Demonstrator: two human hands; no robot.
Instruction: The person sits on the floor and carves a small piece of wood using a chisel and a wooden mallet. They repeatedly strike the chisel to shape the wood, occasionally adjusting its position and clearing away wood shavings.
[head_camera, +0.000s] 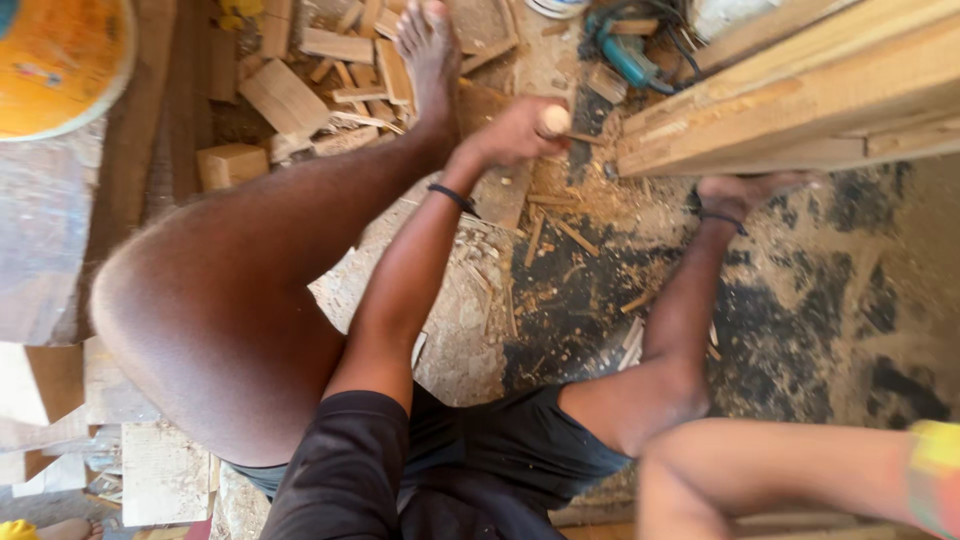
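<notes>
While you crouch over the littered floor (800, 300), the biggest thing near your hands is the stack of long pale wooden beams (800, 95), running from about two o'clock down toward the centre of the view. Its near end sits just beside both hands. At eleven o'clock lies a heap of offcut wood blocks (290, 95), with your bare foot (428, 50) planted at twelve o'clock among them. A teal power tool (625, 55) rests at one o'clock, behind the beams.

Your left hand (515, 132) is curled into a fist around a tool with a rounded pale wooden handle (553, 120) — the knob pokes out of the grip, and a thin shaft points toward the beam ends. Your right hand (745, 190), at about three o'clock from the left, rests against the underside of the beams — blurred, so you cannot tell whether its fingers are spread or curled. Each wrist wears a dark band (452, 197).
</notes>
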